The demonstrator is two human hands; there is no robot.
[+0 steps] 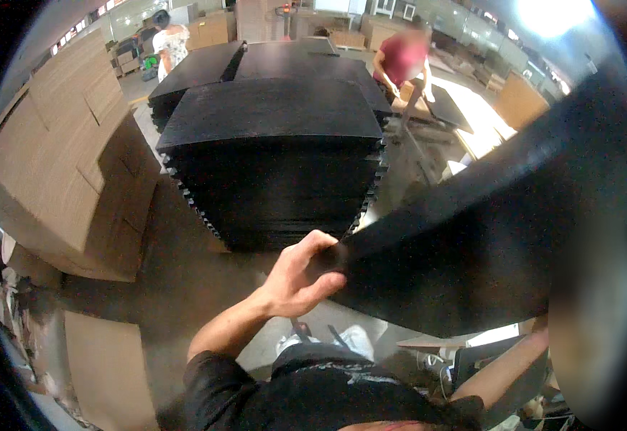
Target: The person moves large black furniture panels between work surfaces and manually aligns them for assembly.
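Black stacked panels (274,108) stand high, one loose panel (457,251) held apart from them, the left hand (301,279) curling its fingers round an edge, the right hand's grip hidden from me.

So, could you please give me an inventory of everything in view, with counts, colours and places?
Held panel: one visible, black, right of centre
Front panel stack: one, black, centre
Rear panel stacks: at least two, black, behind the front one
Cardboard stack: one, brown, left
Cardboard sheet: one, brown, lower left
Background boxes: several, brown, along the top
First co-worker: one, pale patterned top, upper left
Second co-worker: one, red top, upper right
Bright light: one, white, upper right
Shirt: one, black, bottom
Left hand: one, bare, centre, fingers on the held panel's edge
Right forearm: one, bare, lower right; hand unclear
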